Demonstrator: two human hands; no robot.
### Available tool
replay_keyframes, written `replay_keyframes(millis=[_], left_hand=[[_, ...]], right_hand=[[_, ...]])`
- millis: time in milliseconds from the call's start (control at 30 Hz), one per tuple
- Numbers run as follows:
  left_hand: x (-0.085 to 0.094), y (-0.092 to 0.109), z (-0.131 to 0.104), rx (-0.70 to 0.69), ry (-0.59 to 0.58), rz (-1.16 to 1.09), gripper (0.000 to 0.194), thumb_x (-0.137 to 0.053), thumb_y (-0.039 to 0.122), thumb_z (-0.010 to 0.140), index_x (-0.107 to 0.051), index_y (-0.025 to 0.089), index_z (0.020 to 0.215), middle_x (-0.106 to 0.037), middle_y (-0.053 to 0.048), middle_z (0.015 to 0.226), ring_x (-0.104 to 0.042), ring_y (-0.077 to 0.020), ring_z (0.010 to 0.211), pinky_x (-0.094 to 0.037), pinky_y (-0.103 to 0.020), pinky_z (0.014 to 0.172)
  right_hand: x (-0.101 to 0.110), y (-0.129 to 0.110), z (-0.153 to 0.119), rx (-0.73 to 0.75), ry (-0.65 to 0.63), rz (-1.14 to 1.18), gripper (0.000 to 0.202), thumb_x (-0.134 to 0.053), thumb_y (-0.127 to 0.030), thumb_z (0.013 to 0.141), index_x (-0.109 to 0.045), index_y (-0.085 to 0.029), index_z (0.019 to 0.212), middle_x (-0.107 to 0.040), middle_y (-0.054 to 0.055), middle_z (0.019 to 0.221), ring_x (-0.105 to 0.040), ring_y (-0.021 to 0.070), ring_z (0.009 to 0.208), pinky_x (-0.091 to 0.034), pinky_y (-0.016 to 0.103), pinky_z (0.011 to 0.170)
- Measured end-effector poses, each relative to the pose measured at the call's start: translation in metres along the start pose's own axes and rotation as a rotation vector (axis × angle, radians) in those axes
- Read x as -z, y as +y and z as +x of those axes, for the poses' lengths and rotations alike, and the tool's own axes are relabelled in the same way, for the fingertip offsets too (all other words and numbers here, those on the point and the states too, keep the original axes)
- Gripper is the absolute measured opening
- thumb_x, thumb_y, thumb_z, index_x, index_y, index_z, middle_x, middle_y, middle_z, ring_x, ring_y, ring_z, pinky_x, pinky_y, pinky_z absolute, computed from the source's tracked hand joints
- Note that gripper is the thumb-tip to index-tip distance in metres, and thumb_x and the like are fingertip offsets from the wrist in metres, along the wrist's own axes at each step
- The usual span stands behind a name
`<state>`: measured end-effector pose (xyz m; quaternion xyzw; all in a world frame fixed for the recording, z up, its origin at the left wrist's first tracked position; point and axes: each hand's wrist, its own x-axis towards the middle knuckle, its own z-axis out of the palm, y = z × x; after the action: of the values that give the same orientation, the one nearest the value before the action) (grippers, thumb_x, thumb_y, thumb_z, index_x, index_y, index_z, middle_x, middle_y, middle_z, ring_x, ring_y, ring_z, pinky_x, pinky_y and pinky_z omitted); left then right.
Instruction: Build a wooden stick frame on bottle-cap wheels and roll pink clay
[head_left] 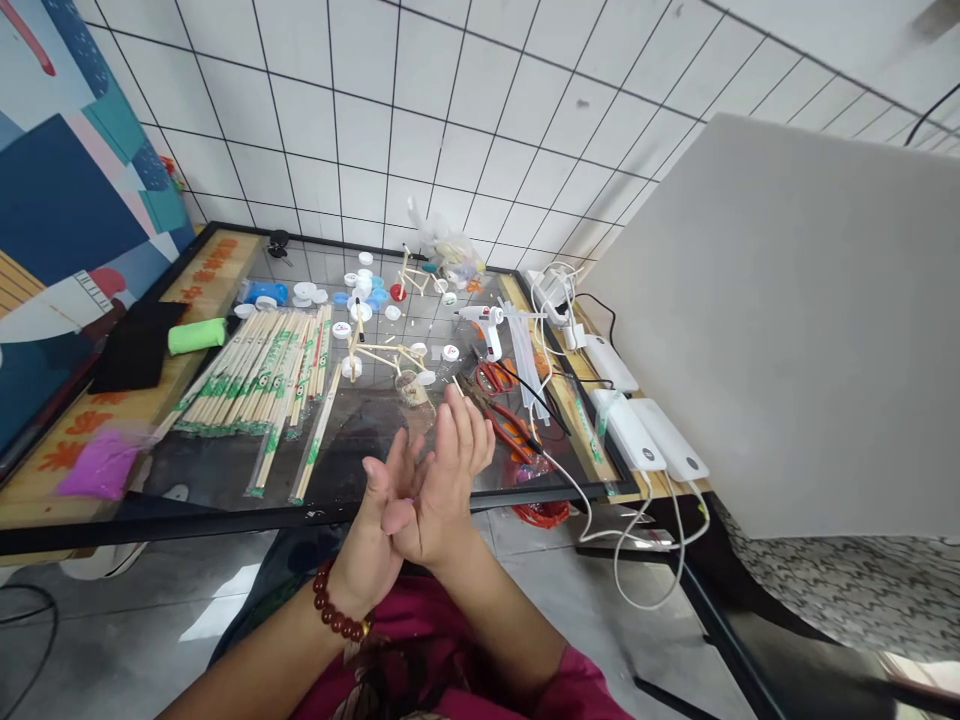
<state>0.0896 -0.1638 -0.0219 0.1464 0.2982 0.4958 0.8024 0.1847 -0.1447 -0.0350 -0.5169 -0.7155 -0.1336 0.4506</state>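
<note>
My left hand (381, 530) and my right hand (442, 490) are pressed palm to palm above the table's front edge. The fingers of both are stretched out, and nothing shows in them, though the space between the palms is hidden. A red bead bracelet (330, 610) circles my left wrist. Just beyond my fingertips lies a small model made of chopstick pieces (382, 352), shaped like a bicycle frame, with bottle caps at its ends. A second stick model (409, 275) stands farther back. Between them and to the left are loose bottle caps (363, 285).
Wrapped chopsticks (255, 370) are piled at left, near a green roll (196, 336) and a purple packet (101, 465). At right lie a glue gun (487, 325), glue sticks (525, 360), red-handled pliers (514, 430) and scissors (495, 378). White power banks (628, 430) and cables line the right edge.
</note>
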Motion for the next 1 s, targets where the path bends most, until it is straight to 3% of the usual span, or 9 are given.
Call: replay_keyframes(millis=[167, 333, 467, 567, 733, 800, 900, 1000], left_hand=[[-0.001, 0.004, -0.001, -0.101, -0.029, 0.074, 0.101, -0.041, 0.092, 0.084, -0.029, 0.034, 0.166, -0.029, -0.002, 0.175, -0.021, -0.0262, 0.164, -0.009, -0.043, 0.135], [0.003, -0.002, -0.001, -0.038, -0.036, 0.079, 0.099, -0.04, 0.092, 0.083, -0.035, 0.035, 0.163, -0.026, -0.001, 0.176, -0.01, -0.0276, 0.166, -0.002, -0.046, 0.135], [0.005, 0.002, -0.004, -0.076, -0.048, 0.047, 0.102, -0.04, 0.094, 0.081, -0.033, 0.035, 0.164, -0.028, -0.003, 0.176, -0.012, -0.0288, 0.165, -0.004, -0.047, 0.135], [0.003, 0.006, -0.002, -0.076, -0.093, -0.033, 0.09, -0.037, 0.087, 0.089, -0.041, 0.032, 0.161, -0.039, -0.005, 0.171, -0.023, -0.0279, 0.163, -0.015, -0.046, 0.134], [-0.001, 0.013, 0.009, 0.18, -0.086, -0.317, 0.077, -0.028, 0.068, 0.103, -0.054, 0.013, 0.151, -0.068, -0.021, 0.14, -0.059, -0.0324, 0.14, -0.041, -0.049, 0.121], [-0.001, 0.018, 0.011, 0.211, -0.065, -0.376, 0.075, -0.028, 0.066, 0.104, -0.06, 0.009, 0.143, -0.073, -0.022, 0.129, -0.069, -0.0304, 0.126, -0.048, -0.046, 0.114], [0.001, 0.027, 0.013, 0.273, -0.065, -0.4, 0.07, -0.03, 0.064, 0.105, -0.069, 0.009, 0.124, -0.078, -0.017, 0.107, -0.076, -0.0248, 0.1, -0.058, -0.039, 0.096], [0.003, 0.032, 0.014, 0.362, -0.086, -0.417, 0.06, -0.036, 0.058, 0.106, -0.071, 0.01, 0.112, -0.075, -0.01, 0.086, -0.073, -0.0192, 0.075, -0.059, -0.03, 0.07]], right_hand=[[-0.001, 0.004, -0.005, 0.012, -0.064, 0.012, 0.093, -0.013, -0.075, 0.1, -0.011, -0.011, 0.168, -0.039, 0.026, 0.163, -0.037, 0.0398, 0.15, -0.022, 0.064, 0.12], [-0.001, 0.004, 0.0, 0.018, -0.057, 0.029, 0.102, -0.024, -0.08, 0.096, -0.005, -0.009, 0.168, -0.035, 0.027, 0.164, -0.033, 0.0417, 0.153, -0.019, 0.065, 0.122], [-0.003, 0.004, -0.005, 0.044, -0.07, 0.054, 0.093, -0.013, -0.074, 0.1, -0.011, -0.009, 0.167, -0.038, 0.027, 0.162, -0.034, 0.0392, 0.153, -0.017, 0.064, 0.123], [-0.003, -0.001, -0.007, 0.013, -0.07, 0.086, 0.093, -0.011, -0.074, 0.1, -0.015, -0.009, 0.166, -0.039, 0.028, 0.162, -0.033, 0.0394, 0.154, -0.017, 0.065, 0.123], [0.024, 0.006, 0.014, -0.025, -0.134, 0.4, 0.083, -0.002, -0.068, 0.103, -0.024, -0.017, 0.165, -0.041, 0.02, 0.164, -0.041, 0.0331, 0.153, -0.034, 0.061, 0.123], [0.04, 0.019, 0.021, 0.015, -0.198, 0.501, 0.073, -0.016, -0.066, 0.106, -0.036, -0.022, 0.16, -0.051, 0.016, 0.159, -0.049, 0.0308, 0.148, -0.039, 0.058, 0.121], [0.056, 0.035, 0.025, 0.18, -0.427, 0.504, 0.054, -0.051, -0.053, 0.104, -0.051, -0.026, 0.151, -0.064, 0.01, 0.148, -0.052, 0.0278, 0.144, -0.038, 0.054, 0.122], [0.055, 0.038, 0.022, 0.254, -0.626, 0.423, 0.039, -0.058, -0.034, 0.103, -0.061, -0.027, 0.141, -0.071, 0.004, 0.14, -0.051, 0.0243, 0.143, -0.033, 0.051, 0.124]])
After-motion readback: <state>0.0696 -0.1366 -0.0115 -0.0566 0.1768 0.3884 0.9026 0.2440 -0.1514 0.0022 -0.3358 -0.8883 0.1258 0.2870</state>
